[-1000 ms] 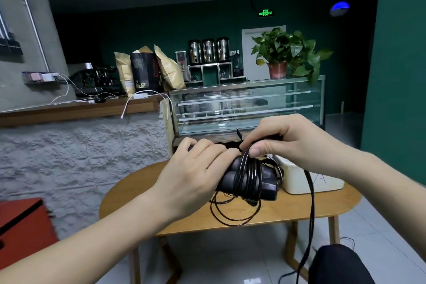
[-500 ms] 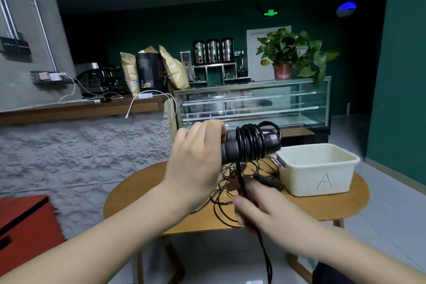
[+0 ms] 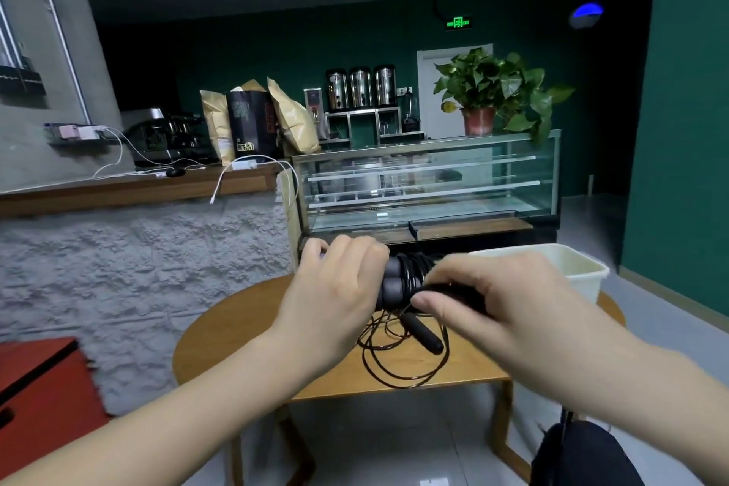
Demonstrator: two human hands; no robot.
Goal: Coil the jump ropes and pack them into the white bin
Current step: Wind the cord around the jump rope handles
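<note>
Left hand: fingers curled round the black handles, raised above the table.
Right hand: pinches the cord wraps; fingertips hidden.
Second jump rope: loose loops at table centre.
White bin: right table edge, largely hidden behind the right hand.

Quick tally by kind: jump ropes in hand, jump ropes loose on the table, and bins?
Jump rope held in both hands: 1
Loose jump rope on the table: 1
White bin: 1
Total: 3
</note>
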